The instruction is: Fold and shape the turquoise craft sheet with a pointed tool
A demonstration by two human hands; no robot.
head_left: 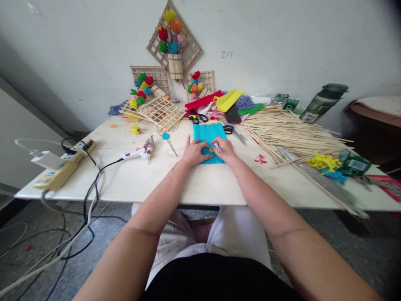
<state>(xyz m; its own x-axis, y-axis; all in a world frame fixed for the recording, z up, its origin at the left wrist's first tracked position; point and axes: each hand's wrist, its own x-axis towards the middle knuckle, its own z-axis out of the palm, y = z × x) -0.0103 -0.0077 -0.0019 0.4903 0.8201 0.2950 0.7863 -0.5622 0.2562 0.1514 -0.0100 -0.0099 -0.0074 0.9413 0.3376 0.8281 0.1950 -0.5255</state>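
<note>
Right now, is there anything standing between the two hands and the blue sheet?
Nothing visible blocks them: the left hand rests on the blue sheet, and the right hand is over it, holding what looks like a pen. A small yellow piece shows between the hands; black scissors lie by the sheet's right edge.

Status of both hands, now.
Left hand: open, spread on the bright blue sheet.
Right hand: closed, holding a white pen over the sheet.
</note>
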